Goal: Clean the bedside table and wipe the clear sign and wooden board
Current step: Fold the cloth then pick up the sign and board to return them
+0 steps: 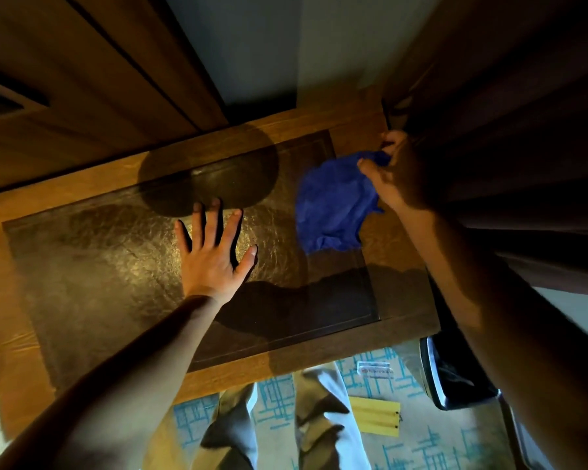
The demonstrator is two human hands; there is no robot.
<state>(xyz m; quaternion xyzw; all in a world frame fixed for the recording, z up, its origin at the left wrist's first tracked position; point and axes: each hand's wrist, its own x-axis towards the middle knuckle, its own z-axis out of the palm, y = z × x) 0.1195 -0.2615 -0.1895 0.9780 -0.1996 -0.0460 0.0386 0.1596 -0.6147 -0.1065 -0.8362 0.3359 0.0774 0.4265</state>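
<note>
Both forearms reach away from the head camera over the bedside table (404, 317). Left hand (214, 252) lies flat, fingers spread wide, on its dark inlaid top; right hand (396, 178) pinches the blue cloth (333, 201) at the far right corner. Unwiped surface stretches leftward from the cloth, so the right hand is better placed to sweep.

A person's left hand (214, 256) lies flat, palm down, fingers straight and spread wide, the thumb splayed out to the right, at the end of a bare forearm reaching in from the lower left. The right hand (396, 174), farther forward on a bare arm entering from the lower right, has fingers and thumb curled, pinching a blue cloth (333, 201).
</note>
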